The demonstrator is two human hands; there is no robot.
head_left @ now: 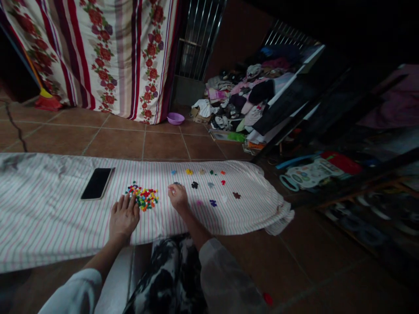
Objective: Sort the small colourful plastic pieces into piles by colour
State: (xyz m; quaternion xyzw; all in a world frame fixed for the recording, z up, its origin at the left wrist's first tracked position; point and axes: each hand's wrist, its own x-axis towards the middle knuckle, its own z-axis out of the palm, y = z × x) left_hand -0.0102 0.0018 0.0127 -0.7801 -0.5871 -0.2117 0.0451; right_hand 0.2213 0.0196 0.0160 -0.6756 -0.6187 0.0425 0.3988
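Note:
On the striped cloth lies a loose pile of small colourful pieces (147,198), mixed red, yellow, green, orange and white. My left hand (123,218) rests flat at the pile's left edge, fingers stretched out and touching it. Right of the pile, my right hand (178,197) is closed in a pinch; whatever its fingertips hold is too small to make out. Small groups sorted by colour spread to the right: yellow pieces (189,172), black pieces (194,185), dark blue pieces (213,203), brown pieces (236,195) and red pieces (223,182), among several others.
A dark-screened phone (97,183) lies left of the pile on the striped cloth (55,209). Beyond the table are a floral curtain (121,56), a purple basin (176,118) and a heap of clothes (242,96). A shelf (369,179) stands at right.

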